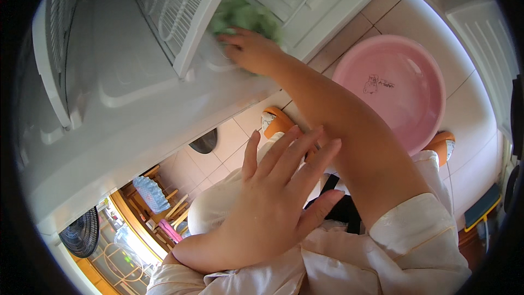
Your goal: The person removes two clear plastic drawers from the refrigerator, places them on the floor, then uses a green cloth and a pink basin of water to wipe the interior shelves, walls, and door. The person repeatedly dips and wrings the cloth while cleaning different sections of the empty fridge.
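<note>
A crumpled green cloth (245, 16), blurred, is under and beyond the fingers of my right hand (249, 49). That hand reaches across to the inner edge of an open white refrigerator cabinet (139, 102), and its grip on the cloth is partly hidden. Beside the cloth stands a white shelf divider (200, 28) with ribbed sides. My left hand (282, 188) hovers in front of my body, palm down, fingers spread, holding nothing. It appears just below my right forearm.
A pink plastic basin (393, 90) with a printed drawing is on the tiled floor near my orange slippers (278, 121). The refrigerator door's white inner panel (311, 0) is at the top. At lower left are a black fan (82, 231) and a wooden chair with a blue cushion (150, 194). A dustpan (483, 205) stands at right.
</note>
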